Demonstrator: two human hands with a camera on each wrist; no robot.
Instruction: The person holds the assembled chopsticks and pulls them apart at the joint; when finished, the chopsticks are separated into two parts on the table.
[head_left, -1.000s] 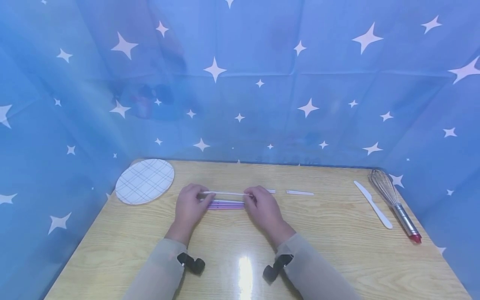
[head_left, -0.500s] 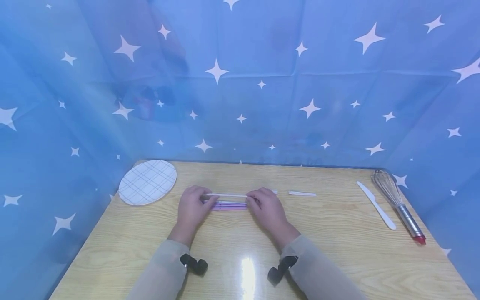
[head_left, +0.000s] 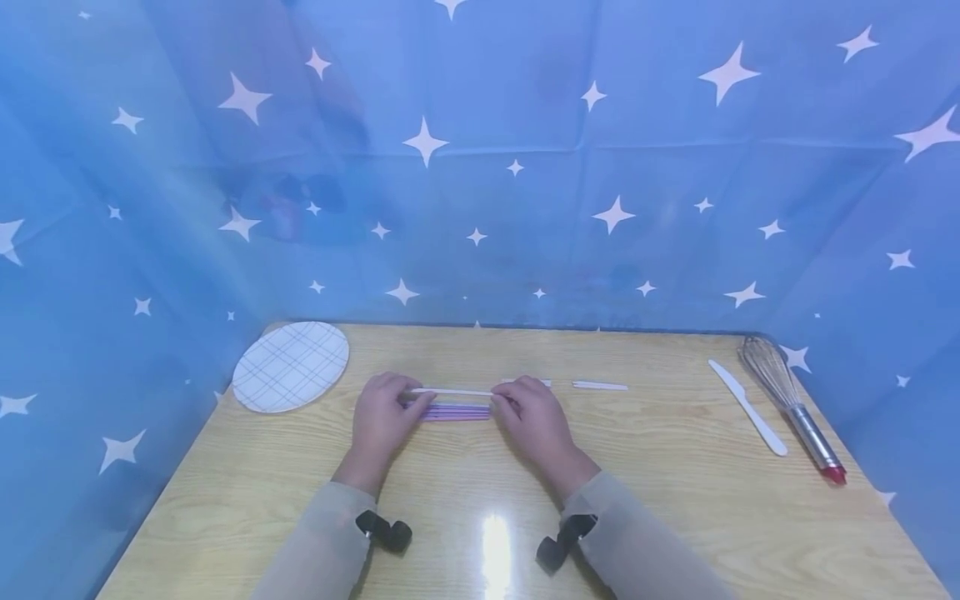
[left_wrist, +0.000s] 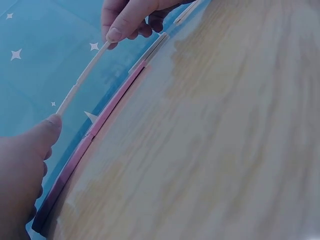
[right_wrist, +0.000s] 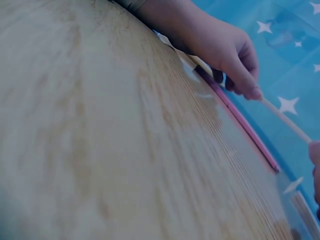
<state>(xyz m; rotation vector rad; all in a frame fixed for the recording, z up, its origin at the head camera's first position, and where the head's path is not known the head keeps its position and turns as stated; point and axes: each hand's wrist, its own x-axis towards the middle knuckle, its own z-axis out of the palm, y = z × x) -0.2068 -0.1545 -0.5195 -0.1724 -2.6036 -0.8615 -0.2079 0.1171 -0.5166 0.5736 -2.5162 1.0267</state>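
Blue starred drape [head_left: 547,200] behind and at both sides of a wood-grain table [head_left: 465,475]; checked plate [head_left: 291,367] on its far left corner, whisk [head_left: 808,433] and white knife [head_left: 748,410] by the right edge. Left hand [head_left: 381,423] and right hand [head_left: 538,427] toward the far edge, each pinching, fingertips closed, one pale stick [head_left: 459,392], raised just beyond pink and purple sticks [head_left: 456,413] lying flat. Little changed over the last second: same two-handed hold, stick released by neither.
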